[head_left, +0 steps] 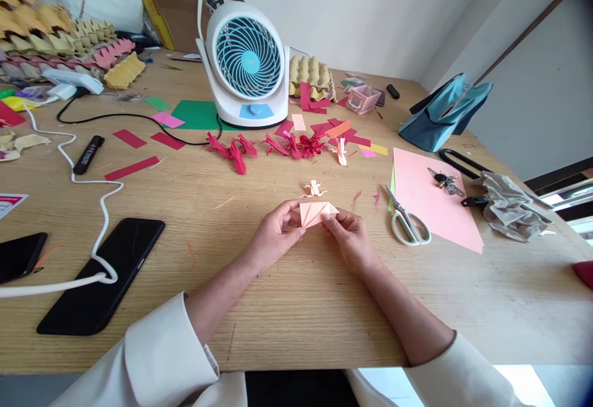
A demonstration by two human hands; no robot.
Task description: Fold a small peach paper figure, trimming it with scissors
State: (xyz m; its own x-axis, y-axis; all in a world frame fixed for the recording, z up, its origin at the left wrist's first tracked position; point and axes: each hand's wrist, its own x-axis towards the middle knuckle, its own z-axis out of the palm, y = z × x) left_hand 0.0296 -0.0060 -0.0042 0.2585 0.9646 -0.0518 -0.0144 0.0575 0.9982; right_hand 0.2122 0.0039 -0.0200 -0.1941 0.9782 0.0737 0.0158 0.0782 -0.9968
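A small piece of folded pink paper (313, 213) is held up between my two hands, over the middle of the table. It shows creases and a pointed right end. My left hand (279, 229) pinches its left end, and my right hand (348, 232) grips the right part with the thumb on top. Just beyond it lies a pale pink paper figure (314, 189) with thin limbs. A second pale figure (341, 152) is farther back, beside a row of crumpled-looking red paper figures (291, 146).
White-handled scissors (409, 225) lie to the right, against pink paper sheets (435, 209) bearing keys (447, 182). A white fan (250, 64) stands at the back. On the left are a black tablet (111, 277), a white cable (102, 206) and a black marker (89, 154).
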